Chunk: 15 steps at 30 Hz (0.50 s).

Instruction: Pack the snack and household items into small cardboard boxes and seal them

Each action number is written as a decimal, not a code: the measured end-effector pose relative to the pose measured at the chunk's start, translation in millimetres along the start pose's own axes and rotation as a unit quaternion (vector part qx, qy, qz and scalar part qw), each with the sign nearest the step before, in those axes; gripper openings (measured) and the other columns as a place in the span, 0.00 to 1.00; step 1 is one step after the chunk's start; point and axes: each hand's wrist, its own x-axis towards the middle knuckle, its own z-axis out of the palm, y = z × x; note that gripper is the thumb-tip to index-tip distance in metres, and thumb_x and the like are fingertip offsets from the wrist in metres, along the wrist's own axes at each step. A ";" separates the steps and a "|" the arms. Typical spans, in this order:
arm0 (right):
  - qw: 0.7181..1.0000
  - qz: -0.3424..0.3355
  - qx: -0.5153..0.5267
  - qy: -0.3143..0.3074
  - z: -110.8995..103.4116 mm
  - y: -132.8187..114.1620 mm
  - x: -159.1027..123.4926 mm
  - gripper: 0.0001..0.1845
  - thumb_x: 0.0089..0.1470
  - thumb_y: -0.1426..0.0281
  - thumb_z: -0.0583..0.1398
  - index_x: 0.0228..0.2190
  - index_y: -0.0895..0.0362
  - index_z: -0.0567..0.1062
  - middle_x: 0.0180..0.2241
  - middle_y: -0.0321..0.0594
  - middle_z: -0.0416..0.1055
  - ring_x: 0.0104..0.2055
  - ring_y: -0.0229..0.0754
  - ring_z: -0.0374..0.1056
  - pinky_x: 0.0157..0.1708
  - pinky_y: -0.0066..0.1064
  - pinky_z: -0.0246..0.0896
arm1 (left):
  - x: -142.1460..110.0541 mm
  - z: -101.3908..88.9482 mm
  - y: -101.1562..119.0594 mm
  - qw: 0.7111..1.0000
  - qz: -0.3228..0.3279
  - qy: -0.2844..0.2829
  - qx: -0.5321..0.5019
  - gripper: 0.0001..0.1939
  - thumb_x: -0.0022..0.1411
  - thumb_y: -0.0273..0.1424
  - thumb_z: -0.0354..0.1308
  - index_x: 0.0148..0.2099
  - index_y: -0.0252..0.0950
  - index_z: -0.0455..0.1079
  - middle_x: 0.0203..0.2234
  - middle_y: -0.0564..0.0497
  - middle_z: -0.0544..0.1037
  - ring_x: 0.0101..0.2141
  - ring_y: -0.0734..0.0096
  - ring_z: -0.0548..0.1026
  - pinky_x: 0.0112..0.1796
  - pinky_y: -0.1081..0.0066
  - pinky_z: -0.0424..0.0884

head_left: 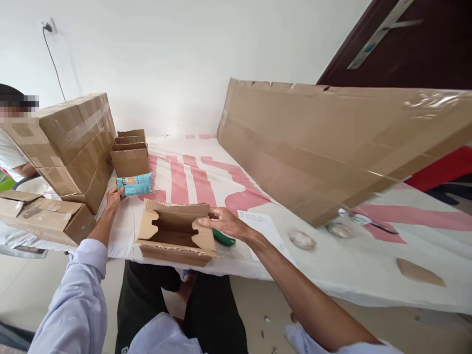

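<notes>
My left hand (113,196) reaches out to the left and grips one end of a light blue packet (135,185) that lies on the table. In front of me stands a small open cardboard box (173,235) with its flaps up. My right hand (222,221) holds the right flap of that box, fingers closed on the edge. A green object (223,240) lies just under my right wrist, partly hidden by it.
A stack of small folded boxes (130,152) stands behind the packet. Taped large cartons (75,142) sit at the left, with another carton (44,216) lower. A long flat carton (332,147) leans across the right. Tape rolls (302,240), a printed sheet (263,228). A person sits far left.
</notes>
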 end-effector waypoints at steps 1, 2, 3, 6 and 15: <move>1.000 0.008 -0.010 0.006 4.1 3.0 0.0 0.29 0.45 0.46 0.77 0.37 0.57 0.87 0.39 0.45 0.85 0.43 0.55 0.79 0.45 0.42 0.75 | 10.4 0.9 -0.5 1.000 -0.006 0.006 0.008 0.25 0.56 0.51 0.77 0.39 0.37 0.75 0.26 0.54 0.76 0.31 0.69 0.76 0.37 0.67 0.78; 1.000 0.012 -0.021 0.014 7.6 5.5 1.0 0.28 0.46 0.45 0.76 0.33 0.57 0.87 0.35 0.44 0.84 0.40 0.54 0.78 0.41 0.41 0.74 | 21.5 2.4 0.5 1.000 -0.009 0.012 0.016 0.22 0.62 0.50 0.74 0.42 0.36 0.76 0.28 0.53 0.78 0.32 0.69 0.77 0.37 0.67 0.78; 0.999 0.011 -0.031 0.022 10.4 7.3 2.7 0.28 0.49 0.44 0.74 0.30 0.57 0.85 0.33 0.43 0.82 0.38 0.52 0.76 0.38 0.40 0.72 | 33.0 4.5 2.4 1.000 -0.011 0.016 0.024 0.20 0.67 0.47 0.71 0.44 0.35 0.76 0.32 0.52 0.79 0.33 0.69 0.78 0.38 0.66 0.79; 0.998 -0.019 -0.054 0.039 14.3 9.6 11.5 0.29 0.54 0.42 0.70 0.27 0.56 0.82 0.30 0.42 0.78 0.35 0.49 0.72 0.35 0.38 0.67 | 65.1 11.2 10.6 0.998 -0.008 0.029 0.055 0.15 0.76 0.42 0.65 0.51 0.33 0.77 0.43 0.48 0.82 0.39 0.66 0.81 0.41 0.62 0.82; 0.995 -0.065 -0.069 0.035 13.8 16.7 92.9 0.30 0.52 0.39 0.69 0.25 0.55 0.79 0.24 0.36 0.69 0.29 0.41 0.62 0.31 0.34 0.58 | 49.5 -15.6 28.7 0.984 0.093 0.090 0.122 0.22 0.55 0.35 0.77 0.50 0.35 0.81 0.50 0.40 0.85 0.57 0.49 0.81 0.58 0.56 0.77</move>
